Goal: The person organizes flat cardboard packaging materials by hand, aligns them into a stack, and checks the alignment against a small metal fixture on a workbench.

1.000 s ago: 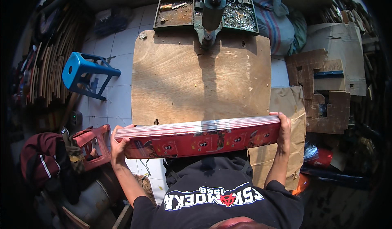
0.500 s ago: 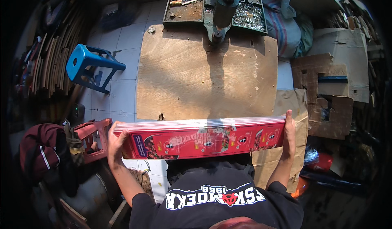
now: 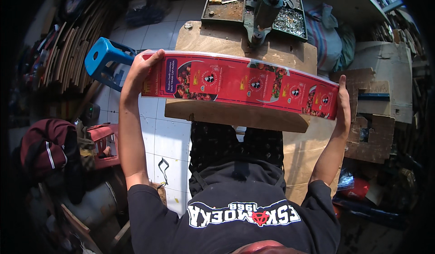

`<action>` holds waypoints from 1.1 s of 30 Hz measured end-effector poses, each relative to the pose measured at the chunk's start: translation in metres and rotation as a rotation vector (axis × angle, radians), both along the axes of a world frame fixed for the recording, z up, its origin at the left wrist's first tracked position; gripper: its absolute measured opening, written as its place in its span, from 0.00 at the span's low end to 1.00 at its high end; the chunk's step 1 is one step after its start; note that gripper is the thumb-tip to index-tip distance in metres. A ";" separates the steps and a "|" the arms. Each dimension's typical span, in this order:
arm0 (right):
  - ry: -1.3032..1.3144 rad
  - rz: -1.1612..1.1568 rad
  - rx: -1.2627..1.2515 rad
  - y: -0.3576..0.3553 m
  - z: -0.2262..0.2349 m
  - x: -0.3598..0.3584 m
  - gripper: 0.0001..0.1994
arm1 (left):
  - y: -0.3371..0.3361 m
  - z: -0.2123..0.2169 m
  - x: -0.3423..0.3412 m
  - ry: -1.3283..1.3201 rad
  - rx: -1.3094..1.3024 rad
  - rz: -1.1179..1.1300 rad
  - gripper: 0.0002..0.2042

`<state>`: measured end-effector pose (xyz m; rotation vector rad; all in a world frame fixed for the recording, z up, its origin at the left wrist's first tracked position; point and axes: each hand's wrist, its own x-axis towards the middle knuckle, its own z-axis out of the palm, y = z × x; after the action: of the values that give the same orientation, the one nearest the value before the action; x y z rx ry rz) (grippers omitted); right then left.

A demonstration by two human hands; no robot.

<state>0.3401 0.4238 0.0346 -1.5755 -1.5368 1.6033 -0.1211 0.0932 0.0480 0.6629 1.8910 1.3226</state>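
A long stack of glossy red printed sheets (image 3: 240,82) stretches across the view, its printed face toward me. My left hand (image 3: 143,68) grips its left end, with the thumb over the upper edge. At the other end my right hand (image 3: 343,101) is pressed against the short side, fingertips pointing up. The stack is tilted, its right end lower in view than the left. Behind it is a wooden board (image 3: 235,116); the stack hides most of the board's middle. I cannot tell whether the stack touches the board.
A metal machine post (image 3: 265,20) stands at the board's far side, between compartment trays (image 3: 226,10) of small metal parts. On the left are a blue stool (image 3: 99,57) and a red plastic chair (image 3: 105,140). Cut cardboard (image 3: 369,138) and woven sacks (image 3: 324,38) lie to the right.
Both hands have lifted the stack away from my body, up and over the board. It has tipped so its red face shows more, and its right end now sits lower than its left.
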 end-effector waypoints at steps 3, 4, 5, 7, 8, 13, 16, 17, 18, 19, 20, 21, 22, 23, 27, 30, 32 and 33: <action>0.049 0.033 0.031 0.008 0.000 -0.011 0.41 | 0.019 -0.012 -0.018 -0.029 0.002 -0.020 0.27; 0.058 0.034 0.033 0.015 -0.006 -0.011 0.41 | 0.024 -0.017 -0.022 -0.041 0.001 -0.029 0.27; -0.033 -0.042 -0.046 0.038 -0.025 0.000 0.40 | 0.031 -0.025 -0.027 -0.102 0.007 -0.059 0.27; -0.034 0.003 -0.099 0.053 -0.046 0.008 0.39 | 0.031 -0.034 -0.026 -0.133 -0.017 -0.073 0.26; -0.028 0.032 -0.130 0.051 -0.047 0.004 0.38 | 0.027 -0.034 -0.026 -0.141 -0.035 -0.074 0.26; -0.001 0.020 -0.194 0.048 -0.055 0.008 0.38 | 0.015 -0.032 -0.020 -0.122 -0.077 -0.047 0.27; -0.027 0.016 -0.169 0.049 -0.064 0.015 0.38 | 0.009 -0.038 -0.020 -0.150 -0.084 -0.042 0.28; -0.047 0.020 -0.153 0.042 -0.062 0.018 0.38 | 0.008 -0.039 -0.019 -0.165 -0.083 -0.042 0.28; -0.066 0.024 -0.136 0.036 -0.060 0.021 0.38 | 0.006 -0.039 -0.019 -0.162 -0.090 -0.047 0.28; -0.076 0.016 -0.142 0.036 -0.064 0.025 0.39 | 0.004 -0.038 -0.018 -0.159 -0.098 -0.053 0.28; -0.064 0.024 -0.146 0.030 -0.061 0.026 0.39 | 0.002 -0.037 -0.017 -0.157 -0.107 -0.058 0.28; -0.052 0.032 -0.151 0.023 -0.060 0.026 0.39 | -0.002 -0.039 -0.017 -0.150 -0.123 -0.060 0.28; -0.040 0.040 -0.155 0.014 -0.060 0.026 0.39 | -0.006 -0.041 -0.018 -0.142 -0.139 -0.062 0.28; -0.069 0.017 -0.115 -0.001 -0.045 0.015 0.39 | -0.012 -0.041 -0.018 -0.134 -0.157 -0.058 0.29; 0.006 0.098 -0.151 -0.024 -0.042 0.024 0.42 | -0.024 -0.039 -0.008 -0.141 -0.131 -0.091 0.29; -0.041 0.118 -0.134 -0.043 -0.027 0.022 0.42 | -0.040 -0.041 -0.006 -0.126 -0.128 -0.085 0.29; -0.061 0.124 -0.122 -0.052 -0.029 0.026 0.42 | -0.049 -0.038 -0.001 -0.119 -0.151 -0.067 0.28; -0.073 0.124 -0.112 -0.055 -0.031 0.029 0.42 | -0.053 -0.034 0.001 -0.126 -0.155 -0.074 0.27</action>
<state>0.3692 0.3693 0.0035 -1.6425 -1.6375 1.7436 -0.1204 0.0405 0.0140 0.5521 1.8278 1.1315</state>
